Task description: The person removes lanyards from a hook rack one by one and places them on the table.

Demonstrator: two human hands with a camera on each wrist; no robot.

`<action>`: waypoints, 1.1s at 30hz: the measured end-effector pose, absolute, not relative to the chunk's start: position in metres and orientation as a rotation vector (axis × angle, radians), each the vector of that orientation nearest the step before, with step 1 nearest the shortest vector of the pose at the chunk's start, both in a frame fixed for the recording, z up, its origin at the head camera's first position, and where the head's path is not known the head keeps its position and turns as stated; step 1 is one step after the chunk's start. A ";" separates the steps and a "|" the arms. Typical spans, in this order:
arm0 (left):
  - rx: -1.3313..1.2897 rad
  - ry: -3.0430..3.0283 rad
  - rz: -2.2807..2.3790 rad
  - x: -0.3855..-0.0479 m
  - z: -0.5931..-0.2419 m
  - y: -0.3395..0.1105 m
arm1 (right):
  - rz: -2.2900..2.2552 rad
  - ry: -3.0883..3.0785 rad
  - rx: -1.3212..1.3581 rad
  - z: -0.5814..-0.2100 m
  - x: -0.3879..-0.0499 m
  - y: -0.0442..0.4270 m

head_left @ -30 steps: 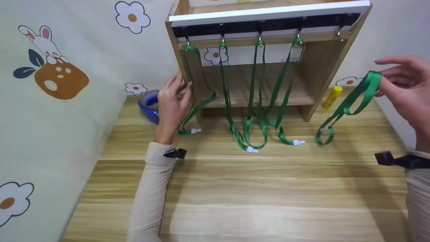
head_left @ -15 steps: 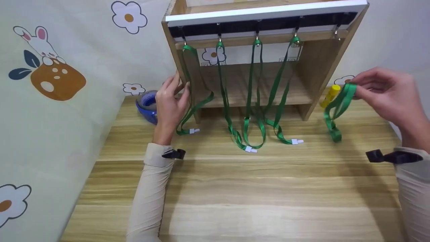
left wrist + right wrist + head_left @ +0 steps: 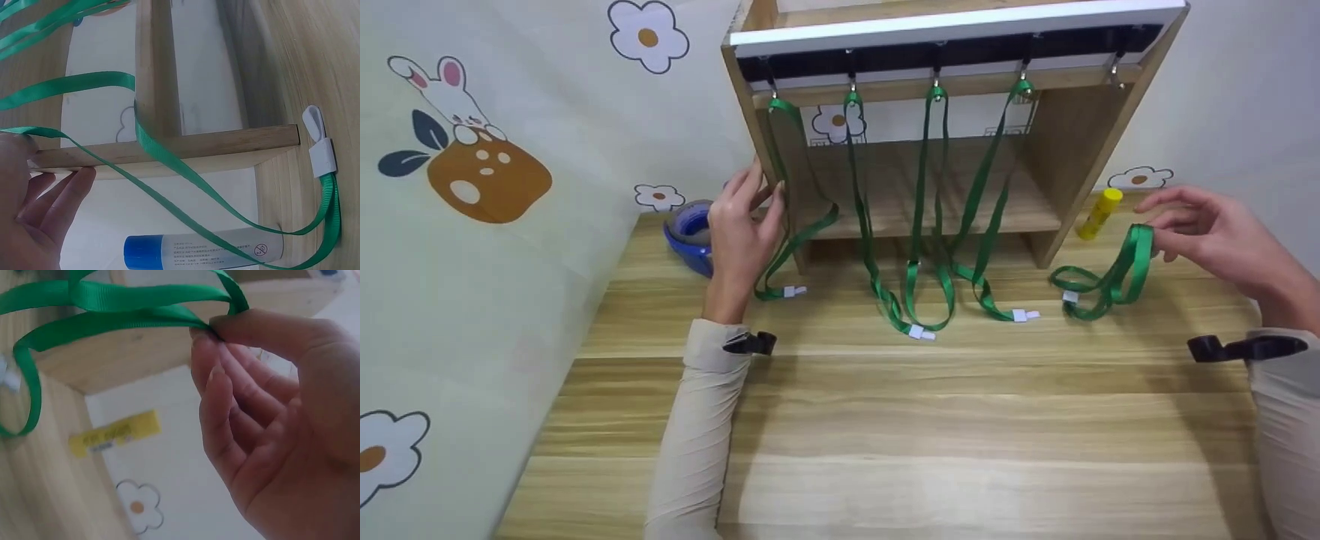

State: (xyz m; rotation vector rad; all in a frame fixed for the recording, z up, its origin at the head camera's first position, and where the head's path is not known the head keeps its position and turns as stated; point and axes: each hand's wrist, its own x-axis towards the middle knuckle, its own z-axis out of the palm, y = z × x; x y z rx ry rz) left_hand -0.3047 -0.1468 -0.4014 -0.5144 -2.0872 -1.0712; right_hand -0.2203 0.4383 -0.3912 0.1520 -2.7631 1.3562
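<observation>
In the head view, my left hand (image 3: 742, 232) grips the left side panel of a wooden rack (image 3: 1084, 157). The left wrist view shows its thumb and fingers around the panel's edge (image 3: 253, 138), beside a hanging green lanyard (image 3: 185, 171). My right hand (image 3: 1215, 236), right of the rack, pinches a folded green lanyard (image 3: 1140, 259) between thumb and fingertips, as the right wrist view confirms. Its lower loops spread low over the tabletop, with a white clip (image 3: 1070, 298). Several green lanyards hang from the rack's hooks; the rightmost hook (image 3: 1116, 73) bears none.
A yellow tube (image 3: 1100, 215) stands between the rack and my right hand. Behind my left hand is a blue tape dispenser (image 3: 690, 244). A blue-capped white tube (image 3: 202, 250) appears in the left wrist view. The wooden tabletop (image 3: 930, 435) extends in front.
My right hand has come leftward and down with its lanyard, whose lower loops now spread out instead of hanging. My left hand keeps its grip on the panel.
</observation>
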 end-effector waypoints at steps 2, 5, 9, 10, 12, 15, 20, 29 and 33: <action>-0.508 -2.092 -1.081 -0.304 -0.401 -0.147 | 1.358 -2.779 0.114 -0.398 -0.223 0.448; -0.500 -2.098 -1.102 -0.304 -0.402 -0.146 | 1.313 -2.821 0.046 -0.405 -0.225 0.460; -0.484 -2.095 -1.131 -0.304 -0.402 -0.146 | 1.107 -2.895 -0.066 -0.409 -0.231 0.467; -0.481 -2.094 -1.132 -0.304 -0.402 -0.146 | 1.032 -2.903 -0.086 -0.409 -0.232 0.467; -0.474 -2.095 -1.135 -0.304 -0.401 -0.146 | 0.907 -2.900 -0.128 -0.409 -0.236 0.466; -0.473 -2.102 -1.136 -0.304 -0.401 -0.146 | 0.775 -2.860 -0.153 -0.407 -0.239 0.461; -0.482 -2.104 -1.131 -0.304 -0.401 -0.146 | 0.716 -2.801 -0.081 -0.407 -0.244 0.450; -0.523 -2.078 -1.085 -0.305 -0.402 -0.146 | 0.783 -2.815 0.104 -0.414 -0.243 0.438; -0.512 -2.078 -1.110 -0.305 -0.402 -0.147 | 0.861 -2.874 0.154 -0.420 -0.244 0.433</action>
